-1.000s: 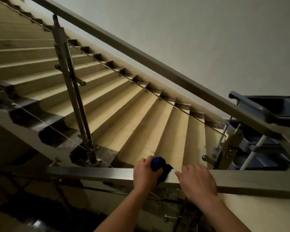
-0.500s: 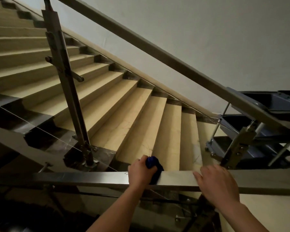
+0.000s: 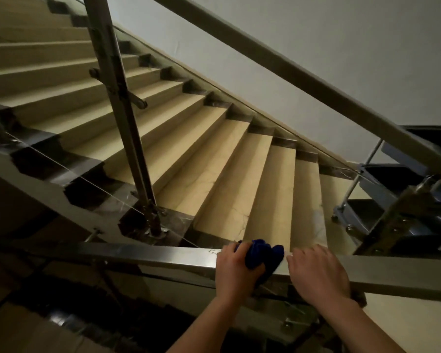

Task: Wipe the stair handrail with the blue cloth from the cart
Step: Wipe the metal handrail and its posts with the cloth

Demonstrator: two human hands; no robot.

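A flat steel handrail (image 3: pixel 150 256) runs across the lower part of the view. My left hand (image 3: pixel 236 272) presses a bunched blue cloth (image 3: pixel 261 253) onto its top, fingers wrapped around the cloth. Just to the right, my right hand (image 3: pixel 318 272) rests flat on the same rail with fingers spread, holding nothing. A second sloping handrail (image 3: pixel 303 72) climbs from lower right to upper left beside the wall.
Beige steps (image 3: pixel 227 179) rise behind a glass panel and a steel post (image 3: pixel 127 128). A grey-blue cleaning cart (image 3: pixel 382 197) stands at the right behind the rail bracket. Below the rail is a dark drop to the lower floor.
The view has moved closer and tilted. My left hand with the cloth sits a little further right along the rail, and my right hand is nearer to it than half a second ago.
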